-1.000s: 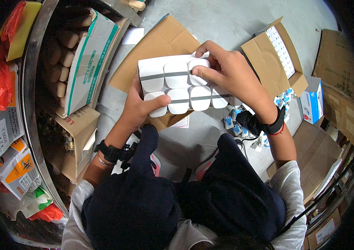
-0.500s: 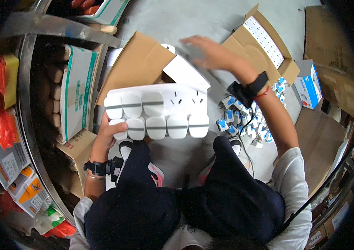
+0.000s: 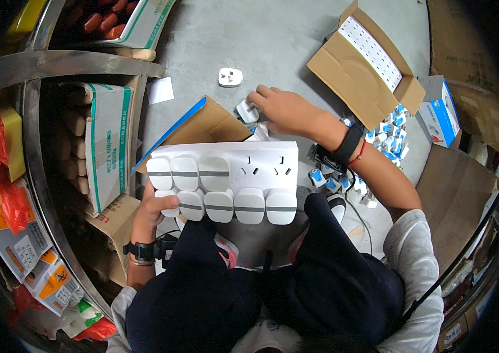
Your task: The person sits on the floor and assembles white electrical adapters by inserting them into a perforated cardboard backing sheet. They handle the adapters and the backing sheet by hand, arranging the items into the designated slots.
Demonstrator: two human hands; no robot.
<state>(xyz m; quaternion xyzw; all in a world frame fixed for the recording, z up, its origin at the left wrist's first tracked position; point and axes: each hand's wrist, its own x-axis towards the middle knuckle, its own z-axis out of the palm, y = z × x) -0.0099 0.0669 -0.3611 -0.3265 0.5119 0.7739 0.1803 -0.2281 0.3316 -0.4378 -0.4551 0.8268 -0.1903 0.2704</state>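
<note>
My left hand [image 3: 154, 206] grips the left end of a white card panel [image 3: 270, 157] punched with slots, thumb over a lower plug. Two rows of white plugs [image 3: 220, 206], each with a grey stripe, sit on the panel. Bare slots show at its upper right. Beyond the panel, my right hand [image 3: 287, 110] has its curled fingertips on a single white plug [image 3: 246, 112]. Another white plug [image 3: 230, 77] lies on the floor with its pins up. Behind the panel is a brown cardboard box [image 3: 208, 123] with a blue edge, partly hidden.
An open carton [image 3: 349, 76] with a slotted white panel stands at the far right. Blue-and-white plug-like pieces [image 3: 387, 138] are heaped beside it, near a blue-and-white box [image 3: 439, 117]. A metal shelf [image 3: 32, 117] with boxed scrapers [image 3: 108, 141] runs along the left. A cable [image 3: 361, 215] hangs by my right leg.
My right hand has come down and inward onto a white plug. The panel has moved slightly down toward my knees, and the cardboard box behind it has shifted lower, revealing the floor plug.
</note>
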